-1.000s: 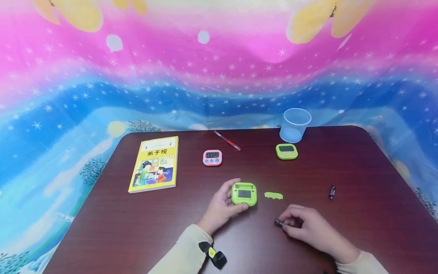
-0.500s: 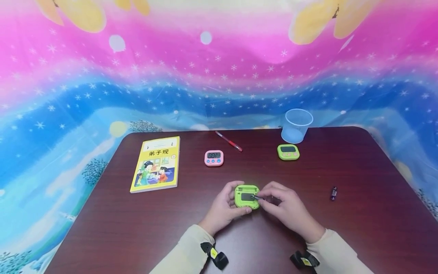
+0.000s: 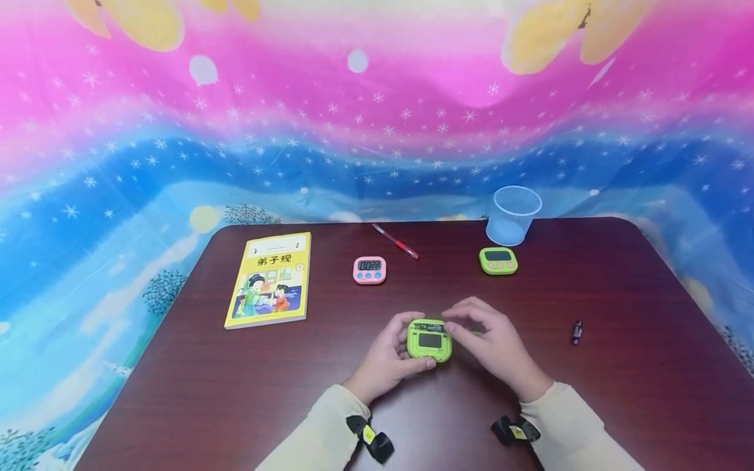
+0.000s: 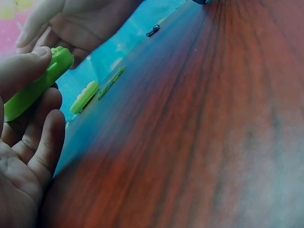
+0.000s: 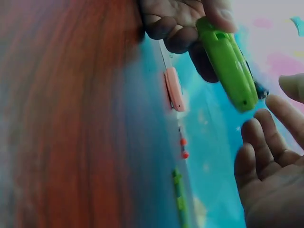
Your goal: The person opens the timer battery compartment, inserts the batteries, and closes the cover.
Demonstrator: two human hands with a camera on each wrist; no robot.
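In the head view my left hand [image 3: 385,360] grips a green kitchen timer [image 3: 430,353] by its left side, thumb along the front edge. The timer's back faces up with its battery compartment uncovered. A dark battery [image 3: 434,328] lies along the compartment at the far edge. My right hand [image 3: 495,343] pinches at the battery's right end with thumb and index finger; in the right wrist view the battery's end [image 5: 261,90] sticks out beside the timer at the fingertips. The green battery cover [image 4: 111,83] lies on the table, mostly hidden behind my right hand in the head view.
A second battery [image 3: 576,332] lies at the right on the table. Farther back are a pink timer [image 3: 370,271], another green timer [image 3: 498,261], a red pen [image 3: 396,241] and a clear plastic cup [image 3: 514,216]. A yellow book [image 3: 269,281] lies on the left.
My right hand has carried the battery leftward from the table to the held timer, and the battery now lies along its compartment. The left hand still holds the timer.
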